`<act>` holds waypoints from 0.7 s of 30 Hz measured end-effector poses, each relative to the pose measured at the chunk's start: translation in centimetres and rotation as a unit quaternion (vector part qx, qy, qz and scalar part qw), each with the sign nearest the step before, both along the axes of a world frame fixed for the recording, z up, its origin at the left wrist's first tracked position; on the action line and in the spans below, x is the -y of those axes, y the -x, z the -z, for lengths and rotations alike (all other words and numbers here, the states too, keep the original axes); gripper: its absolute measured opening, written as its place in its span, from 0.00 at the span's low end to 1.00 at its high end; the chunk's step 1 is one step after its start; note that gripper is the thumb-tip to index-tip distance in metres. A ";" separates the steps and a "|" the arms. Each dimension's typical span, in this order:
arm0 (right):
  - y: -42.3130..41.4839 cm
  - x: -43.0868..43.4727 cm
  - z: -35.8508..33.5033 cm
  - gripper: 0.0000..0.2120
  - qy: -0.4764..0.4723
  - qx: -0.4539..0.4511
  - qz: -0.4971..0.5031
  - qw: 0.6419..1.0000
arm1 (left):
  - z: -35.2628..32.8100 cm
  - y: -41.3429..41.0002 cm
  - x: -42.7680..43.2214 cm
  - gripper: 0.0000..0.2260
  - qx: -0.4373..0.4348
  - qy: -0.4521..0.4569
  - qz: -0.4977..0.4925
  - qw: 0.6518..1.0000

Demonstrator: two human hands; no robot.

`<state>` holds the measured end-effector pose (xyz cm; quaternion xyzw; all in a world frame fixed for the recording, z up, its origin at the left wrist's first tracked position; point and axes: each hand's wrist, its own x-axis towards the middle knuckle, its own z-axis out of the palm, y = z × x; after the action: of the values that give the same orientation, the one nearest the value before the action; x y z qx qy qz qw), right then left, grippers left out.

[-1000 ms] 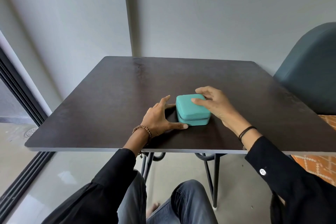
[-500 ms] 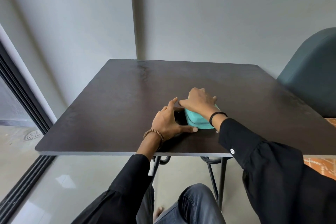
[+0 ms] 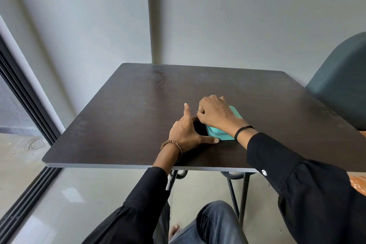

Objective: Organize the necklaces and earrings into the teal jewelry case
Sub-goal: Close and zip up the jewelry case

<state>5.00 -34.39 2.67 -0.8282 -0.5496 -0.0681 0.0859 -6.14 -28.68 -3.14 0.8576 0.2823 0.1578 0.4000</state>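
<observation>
A small teal jewelry case (image 3: 218, 136) lies closed on the dark table (image 3: 126, 117), near the front edge. My right hand (image 3: 214, 115) lies across the case's top and hides most of it. Its fingertips pinch a small dark zipper pull at the case's far left corner. My left hand (image 3: 185, 134) rests on the table just left of the case, fingers spread, thumb tip touching the case's front left corner, index finger raised. No necklaces or earrings are in view.
A teal upholstered chair (image 3: 342, 83) stands at the table's right side. Grey walls meet in a corner behind the table. A dark sliding-door frame (image 3: 23, 93) runs along the left. My knees (image 3: 215, 222) are under the table's front edge.
My right hand has moved from the case's right side across its top to the far left corner, now pinching the pull. My left hand stays beside the case, index finger lifted.
</observation>
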 end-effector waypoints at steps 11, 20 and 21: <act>2.0 3.6 0.8 0.09 0.026 0.145 -0.073 0.986 | -0.1 0.4 0.2 0.60 0.005 -0.026 0.005 1.000; 4.3 8.0 0.3 0.17 0.031 0.130 -0.087 0.987 | 0.1 0.8 0.6 0.34 -0.021 -0.173 0.042 0.984; 4.3 8.3 0.3 0.17 0.030 0.134 -0.094 0.986 | 0.1 0.9 0.5 0.35 -0.019 -0.173 0.044 0.984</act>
<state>0.71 -42.66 2.42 -0.7587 -0.6329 -0.1537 -0.0076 -7.00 -29.21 -3.25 0.9281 0.2206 0.1702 0.2468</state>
